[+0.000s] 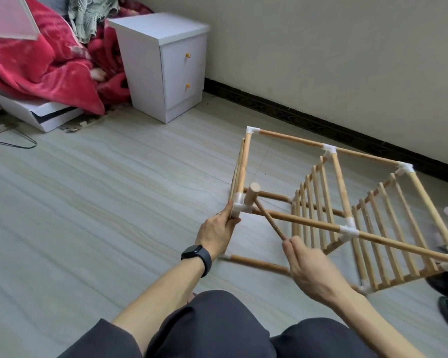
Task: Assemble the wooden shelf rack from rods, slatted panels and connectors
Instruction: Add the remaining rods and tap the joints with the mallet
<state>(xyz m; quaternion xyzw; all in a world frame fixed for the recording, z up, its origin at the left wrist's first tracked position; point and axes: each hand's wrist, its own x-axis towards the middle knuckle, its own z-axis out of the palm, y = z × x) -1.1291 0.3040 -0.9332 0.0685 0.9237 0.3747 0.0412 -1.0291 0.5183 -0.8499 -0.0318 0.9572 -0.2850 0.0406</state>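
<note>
On pale wood-grain floor, left hand grips a white plastic corner connector of the wooden slatted rack while right hand pinches a small wooden mallet, seemingly to tap it home.

One wide-angle view, worn on the head, faces forward and down over the lap, close above the rack on the floor, with the wall beyond.

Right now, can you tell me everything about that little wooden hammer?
The small pale wooden mallet has a short round head and a thin stick handle. It is tilted, with the handle slanting down to the right hand, which pinches its end. Its head seems to touch the white plastic corner connector.
</note>
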